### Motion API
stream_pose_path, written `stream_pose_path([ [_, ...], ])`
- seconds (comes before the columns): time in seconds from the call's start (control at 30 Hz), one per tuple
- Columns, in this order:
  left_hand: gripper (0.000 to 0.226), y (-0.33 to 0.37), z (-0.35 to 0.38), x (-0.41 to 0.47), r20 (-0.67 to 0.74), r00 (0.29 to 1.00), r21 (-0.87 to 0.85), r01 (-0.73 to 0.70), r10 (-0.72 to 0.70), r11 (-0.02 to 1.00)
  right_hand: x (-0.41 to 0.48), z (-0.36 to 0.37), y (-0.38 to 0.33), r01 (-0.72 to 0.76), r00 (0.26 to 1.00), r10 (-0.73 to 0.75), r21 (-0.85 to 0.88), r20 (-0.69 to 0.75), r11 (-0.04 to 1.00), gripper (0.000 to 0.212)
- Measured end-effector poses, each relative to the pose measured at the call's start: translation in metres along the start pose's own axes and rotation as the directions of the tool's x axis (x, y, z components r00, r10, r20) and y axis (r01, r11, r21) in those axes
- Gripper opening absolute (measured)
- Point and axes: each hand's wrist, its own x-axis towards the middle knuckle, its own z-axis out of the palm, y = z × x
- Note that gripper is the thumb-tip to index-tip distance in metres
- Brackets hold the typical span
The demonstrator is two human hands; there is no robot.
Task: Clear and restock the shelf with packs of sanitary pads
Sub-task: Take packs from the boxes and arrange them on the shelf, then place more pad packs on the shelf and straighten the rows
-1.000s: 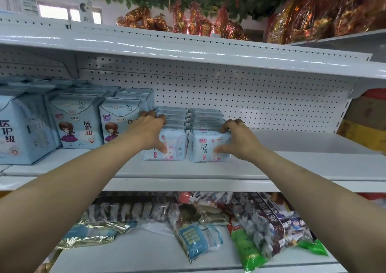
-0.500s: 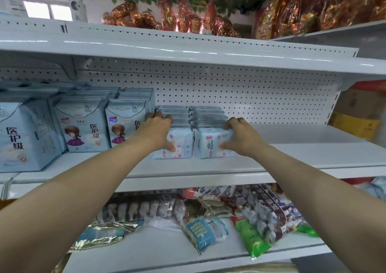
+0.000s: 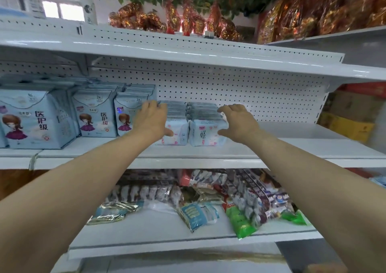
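Blue pack (image 3: 37, 118) cut by L edge; yellow box (image 3: 351, 128) blurred.

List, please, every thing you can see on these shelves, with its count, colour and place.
small plastic pad packs: two rows, pale blue, middle shelf centre
tall plastic pad bags with cartoon girl: at least three, light blue, middle shelf left
metal shelves: three, white, top, middle, lower
perforated back panel: one, white, behind the packs
foil packets: several, red-gold, top shelf
snack packets: many, mixed colours, lower shelf
cardboard box: one, yellow, far right
left hand: one, bare, at left row
right hand: one, bare, at right row
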Motion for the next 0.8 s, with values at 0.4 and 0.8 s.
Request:
stream_pose_path([
  [0.4, 0.072, 0.072, -0.061, -0.131, -0.147, 0.986, -0.121, 0.059, -0.076, 0.991, -0.121, -0.074, 0.019, 0.119, 0.992, -0.115, 0.085, -0.054, 0.989, 0.074],
  [0.8, 0.062, 0.151, -0.054, -0.255, -0.091, 0.989, -0.201, 0.094, -0.114, 0.975, -0.247, -0.081, 0.048, 0.124, 0.991, -0.130, 0.198, 0.017, 0.972, 0.065],
])
